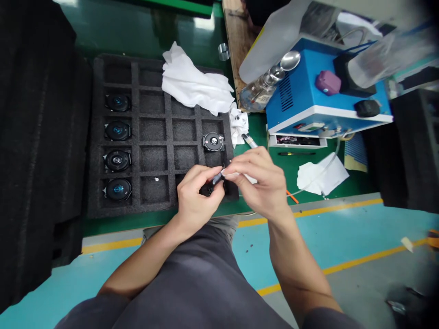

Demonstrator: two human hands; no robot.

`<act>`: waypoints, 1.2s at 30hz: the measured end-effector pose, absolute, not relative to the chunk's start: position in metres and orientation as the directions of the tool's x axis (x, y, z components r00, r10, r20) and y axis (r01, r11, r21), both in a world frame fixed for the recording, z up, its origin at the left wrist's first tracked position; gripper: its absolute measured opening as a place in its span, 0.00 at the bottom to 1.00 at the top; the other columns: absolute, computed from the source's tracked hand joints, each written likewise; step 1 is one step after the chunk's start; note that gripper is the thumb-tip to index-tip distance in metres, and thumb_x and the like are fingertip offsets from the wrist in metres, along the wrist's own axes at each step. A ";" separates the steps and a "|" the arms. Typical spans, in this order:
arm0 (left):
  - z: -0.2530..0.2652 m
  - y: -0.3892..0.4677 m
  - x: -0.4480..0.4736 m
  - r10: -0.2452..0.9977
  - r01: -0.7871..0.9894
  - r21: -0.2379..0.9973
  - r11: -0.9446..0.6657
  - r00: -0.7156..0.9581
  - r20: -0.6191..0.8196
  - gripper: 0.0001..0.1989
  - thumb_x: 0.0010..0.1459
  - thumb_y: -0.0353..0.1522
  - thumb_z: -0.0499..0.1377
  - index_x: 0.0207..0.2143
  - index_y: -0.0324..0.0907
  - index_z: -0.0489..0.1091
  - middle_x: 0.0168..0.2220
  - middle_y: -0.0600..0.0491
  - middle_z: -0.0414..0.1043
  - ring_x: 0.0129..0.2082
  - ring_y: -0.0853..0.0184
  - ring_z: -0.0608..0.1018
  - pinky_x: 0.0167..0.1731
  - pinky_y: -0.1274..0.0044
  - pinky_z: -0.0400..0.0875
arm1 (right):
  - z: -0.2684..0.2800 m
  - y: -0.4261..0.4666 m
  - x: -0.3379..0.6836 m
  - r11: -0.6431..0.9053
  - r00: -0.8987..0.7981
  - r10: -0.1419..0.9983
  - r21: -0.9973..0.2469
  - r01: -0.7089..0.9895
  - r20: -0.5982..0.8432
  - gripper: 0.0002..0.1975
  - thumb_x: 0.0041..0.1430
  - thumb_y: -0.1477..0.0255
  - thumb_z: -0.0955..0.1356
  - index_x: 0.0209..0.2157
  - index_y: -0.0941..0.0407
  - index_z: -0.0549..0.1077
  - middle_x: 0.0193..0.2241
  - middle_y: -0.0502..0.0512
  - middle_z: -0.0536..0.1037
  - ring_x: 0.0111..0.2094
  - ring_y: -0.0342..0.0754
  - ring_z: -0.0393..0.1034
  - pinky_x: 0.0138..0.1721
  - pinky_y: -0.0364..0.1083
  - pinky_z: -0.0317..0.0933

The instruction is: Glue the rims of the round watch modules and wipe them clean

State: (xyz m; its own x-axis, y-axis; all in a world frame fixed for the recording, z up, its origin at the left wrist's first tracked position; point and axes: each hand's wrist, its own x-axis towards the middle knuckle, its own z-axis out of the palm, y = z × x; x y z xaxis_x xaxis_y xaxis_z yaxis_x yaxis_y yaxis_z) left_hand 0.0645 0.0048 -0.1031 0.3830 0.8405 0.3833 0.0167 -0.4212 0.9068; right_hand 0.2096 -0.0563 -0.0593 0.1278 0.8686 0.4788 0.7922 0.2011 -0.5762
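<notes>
Over the near right corner of the black foam tray (152, 208), my left hand (197, 196) pinches a small dark watch (216, 178), mostly hidden by fingers. My right hand (259, 180) is closed on a white wipe (245, 176), its fingertips right at the watch. A slim tool with a pale barrel (250, 140) shows just beyond the right knuckles; whether the hand touches it, I cannot tell. Several round black watches (118, 130) sit in the tray's left column. Another watch, its back showing (213, 142), lies in the right column.
A white cloth (197, 84) drapes over the tray's far right part, beside a crumpled tissue (238, 123). To the right stand a blue machine (298, 100) and a clear bottle (257, 93). White paper (324, 176) and an orange stick (292, 197) lie near the table edge.
</notes>
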 end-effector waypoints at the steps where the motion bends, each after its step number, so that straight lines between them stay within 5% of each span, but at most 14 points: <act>1: -0.104 0.005 0.065 0.840 0.012 0.907 -0.422 0.381 0.386 0.15 0.53 0.19 0.63 0.42 0.41 0.79 0.34 0.53 0.78 0.33 0.70 0.79 0.35 0.78 0.75 | -0.060 -0.056 0.210 0.201 0.140 0.870 -0.599 0.775 0.473 0.06 0.65 0.74 0.71 0.37 0.49 0.81 0.32 0.50 0.81 0.36 0.48 0.69 0.41 0.53 0.64; 8: -0.104 0.007 0.063 0.847 -0.018 0.925 -0.380 0.394 0.356 0.15 0.53 0.21 0.63 0.42 0.43 0.79 0.37 0.53 0.80 0.35 0.68 0.81 0.37 0.76 0.77 | -0.067 -0.052 0.205 0.256 0.055 0.853 -0.507 0.823 0.519 0.09 0.64 0.74 0.71 0.36 0.44 0.83 0.33 0.47 0.83 0.38 0.50 0.68 0.39 0.53 0.63; 15: -0.099 0.005 0.065 0.922 -0.091 0.988 -0.121 0.359 0.146 0.08 0.53 0.24 0.66 0.34 0.42 0.73 0.32 0.54 0.78 0.32 0.70 0.81 0.34 0.80 0.78 | -0.079 -0.055 0.232 0.001 0.512 0.656 -0.679 0.734 0.555 0.02 0.62 0.69 0.73 0.36 0.50 0.82 0.31 0.50 0.81 0.33 0.48 0.73 0.35 0.50 0.66; 19: -0.102 0.009 0.067 0.936 -0.142 0.987 -0.075 0.330 0.119 0.10 0.52 0.25 0.67 0.36 0.42 0.71 0.34 0.54 0.77 0.35 0.70 0.81 0.37 0.80 0.78 | -0.056 -0.014 0.266 -0.061 0.529 0.587 -0.618 0.783 0.613 0.06 0.64 0.65 0.72 0.38 0.52 0.81 0.34 0.53 0.82 0.33 0.48 0.74 0.37 0.50 0.69; 23: -0.103 0.013 0.065 0.925 -0.124 0.980 -0.153 0.332 0.186 0.12 0.55 0.27 0.66 0.43 0.42 0.76 0.39 0.50 0.78 0.39 0.67 0.81 0.41 0.77 0.77 | -0.029 0.045 0.325 -0.257 0.498 0.632 -0.446 0.857 0.594 0.09 0.64 0.63 0.71 0.36 0.53 0.79 0.35 0.57 0.81 0.38 0.55 0.75 0.48 0.58 0.68; 28: -0.102 0.013 0.062 0.931 -0.149 0.983 -0.107 0.332 0.151 0.08 0.55 0.28 0.67 0.38 0.41 0.77 0.35 0.51 0.79 0.35 0.68 0.81 0.38 0.78 0.76 | -0.025 0.078 0.362 -0.483 0.596 0.674 -0.350 0.803 0.436 0.05 0.59 0.75 0.70 0.34 0.56 0.81 0.34 0.61 0.82 0.39 0.59 0.76 0.49 0.60 0.66; 36: -0.098 0.012 0.064 0.943 -0.197 0.980 -0.018 0.322 0.082 0.08 0.52 0.27 0.69 0.34 0.41 0.74 0.32 0.54 0.76 0.33 0.71 0.78 0.36 0.80 0.75 | -0.020 0.072 0.362 -0.461 0.541 0.770 -0.290 0.839 0.340 0.08 0.60 0.74 0.68 0.33 0.49 0.79 0.35 0.59 0.82 0.44 0.62 0.75 0.50 0.61 0.63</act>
